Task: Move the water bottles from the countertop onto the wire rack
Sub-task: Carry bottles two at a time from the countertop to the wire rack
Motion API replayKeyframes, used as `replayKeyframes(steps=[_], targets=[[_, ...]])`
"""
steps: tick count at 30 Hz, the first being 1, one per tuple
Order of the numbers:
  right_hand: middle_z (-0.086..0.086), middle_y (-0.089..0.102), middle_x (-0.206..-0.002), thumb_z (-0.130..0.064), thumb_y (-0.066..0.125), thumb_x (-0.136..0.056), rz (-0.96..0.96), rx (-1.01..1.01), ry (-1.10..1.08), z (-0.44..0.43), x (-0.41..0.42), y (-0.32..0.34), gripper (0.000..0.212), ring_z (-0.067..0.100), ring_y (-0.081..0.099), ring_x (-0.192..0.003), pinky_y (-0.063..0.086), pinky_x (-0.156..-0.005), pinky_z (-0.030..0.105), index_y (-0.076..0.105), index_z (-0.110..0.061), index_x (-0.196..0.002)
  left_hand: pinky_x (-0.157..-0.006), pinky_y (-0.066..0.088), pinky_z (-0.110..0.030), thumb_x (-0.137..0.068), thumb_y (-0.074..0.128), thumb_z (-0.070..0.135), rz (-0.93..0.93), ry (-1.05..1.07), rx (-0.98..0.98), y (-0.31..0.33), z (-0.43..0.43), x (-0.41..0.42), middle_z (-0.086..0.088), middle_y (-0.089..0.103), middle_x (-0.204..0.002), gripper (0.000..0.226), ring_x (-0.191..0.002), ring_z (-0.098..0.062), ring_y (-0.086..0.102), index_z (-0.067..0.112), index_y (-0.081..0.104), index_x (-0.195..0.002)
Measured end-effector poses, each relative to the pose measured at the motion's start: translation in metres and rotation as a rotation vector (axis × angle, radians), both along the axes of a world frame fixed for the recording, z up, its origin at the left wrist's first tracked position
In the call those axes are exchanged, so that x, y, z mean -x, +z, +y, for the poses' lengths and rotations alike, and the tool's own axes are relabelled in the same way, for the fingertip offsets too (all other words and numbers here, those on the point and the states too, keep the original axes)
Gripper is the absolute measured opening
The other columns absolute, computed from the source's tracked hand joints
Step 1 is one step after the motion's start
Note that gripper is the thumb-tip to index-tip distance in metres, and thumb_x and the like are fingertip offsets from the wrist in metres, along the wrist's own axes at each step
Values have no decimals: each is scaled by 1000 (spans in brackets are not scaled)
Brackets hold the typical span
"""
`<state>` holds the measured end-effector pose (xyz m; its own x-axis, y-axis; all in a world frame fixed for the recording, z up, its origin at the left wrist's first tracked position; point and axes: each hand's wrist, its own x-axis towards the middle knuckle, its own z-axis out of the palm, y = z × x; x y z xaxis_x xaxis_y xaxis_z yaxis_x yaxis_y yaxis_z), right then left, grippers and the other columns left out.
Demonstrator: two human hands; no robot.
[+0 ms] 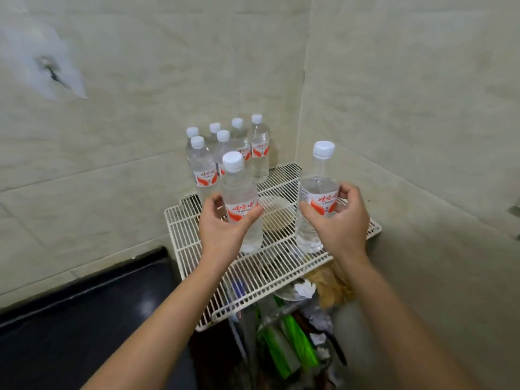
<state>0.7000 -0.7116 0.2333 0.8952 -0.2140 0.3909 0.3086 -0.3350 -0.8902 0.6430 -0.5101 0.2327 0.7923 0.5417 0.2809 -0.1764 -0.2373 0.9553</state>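
**Walls, a bowl and a heap of clutter**

A pale tiled left wall point(168, 80) meets a right wall point(408, 94) of the same tiles in a corner at the back; high on the left wall a ragged white patch point(42, 60) carries a dark mark; near the corner shows a pale round bowl point(277, 215), too blurred to tell more; lower down lies a heap of clutter; in it are green plastic wrappers point(295, 342), crumpled white paper point(305, 289) and, just beside the paper, something brown and crumpled point(332, 288).

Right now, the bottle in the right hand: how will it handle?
The right-hand water bottle looks nearly full, so it is probably heavy for its size. Tall and narrow, it may tip on the wire rack's bars. Its thin clear wall likely dents under a hard grip.
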Motion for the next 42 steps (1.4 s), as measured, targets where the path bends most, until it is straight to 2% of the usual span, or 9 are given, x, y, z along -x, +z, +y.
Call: replayKeyframes(steps=[10, 18, 22, 26, 29, 33, 35, 38, 42], targets=[[-22, 54, -105, -59, 83, -54, 21, 78, 309, 15, -156, -21, 71, -2, 59, -89, 44, -69, 14, 43, -41, -109, -96, 57, -37, -60, 94, 35, 81, 178, 48, -10, -18, -97, 8, 69, -119, 78, -107, -7, 68, 23, 56, -126], [-22, 51, -105, -70, 76, -57, 82, 163, 461, 15, -177, -57, 76, -11, 57, -87, 45, -55, 9, 40, -36, -116, -95, 58, -43, -59, 90, 57, 173, 113, -29, -35, -16, -110, 10, 67, -121, 82, -111, -11, 68, 31, 52, -127], [-17, 49, -110, -71, 76, -58, 96, 224, 494, 15, -182, -54, 81, -4, 56, -90, 42, -64, 13, 34, -38, -119, -99, 56, -40, -63, 87, 52, 192, 65, -117, -29, -10, -109, 10, 61, -129, 85, -116, -5, 63, 31, 46, -134], [-14, 47, -126, -79, 71, -66, 2, 124, 509, 20, -187, -30, 89, 4, 54, -111, 45, -89, 23, 35, -38, -136, -102, 46, -22, -74, 75, 66, 99, 104, -244, 0, -2, -113, 15, 54, -139, 89, -127, 3, 52, 30, 40, -147], [-19, 51, -121, -75, 60, -83, -119, 142, 511, 23, -196, 0, 65, 1, 56, -114, 50, -93, 29, 46, -44, -139, -86, 49, -16, -87, 72, 51, 49, 133, -457, 26, 12, -117, 14, 62, -126, 63, -113, 4, 58, 28, 53, -142], [-33, 54, -110, -71, 52, -91, -166, 427, 668, 12, -209, 28, 52, -6, 57, -100, 52, -87, 27, 50, -48, -139, -68, 39, -8, -86, 71, 45, 97, -19, -767, 54, 25, -120, 15, 67, -100, 45, -81, 12, 55, 20, 71, -123], [-40, 53, -115, -74, 52, -87, -105, 490, 802, 5, -213, 38, 55, -14, 57, -97, 47, -78, 11, 42, -58, -139, -68, 40, -7, -84, 76, 40, 187, -119, -802, 65, 34, -122, 14, 69, -99, 44, -79, 12, 56, 20, 72, -123], [-35, 57, -114, -63, 62, -87, -102, 490, 842, -1, -222, 47, 52, -22, 56, -91, 44, -72, 2, 52, -48, -136, -69, 49, -18, -82, 82, 32, 223, -156, -784, 74, 39, -129, 11, 75, -95, 35, -76, 1, 63, 22, 76, -116], [-19, 65, -112, -47, 66, -94, -130, 525, 804, 14, -238, 61, 38, -8, 64, -85, 53, -78, 23, 60, -38, -130, -70, 54, -33, -82, 83, 29, 111, -49, -639, 79, 30, -150, -1, 77, -87, 30, -72, -17, 65, 18, 77, -109]])
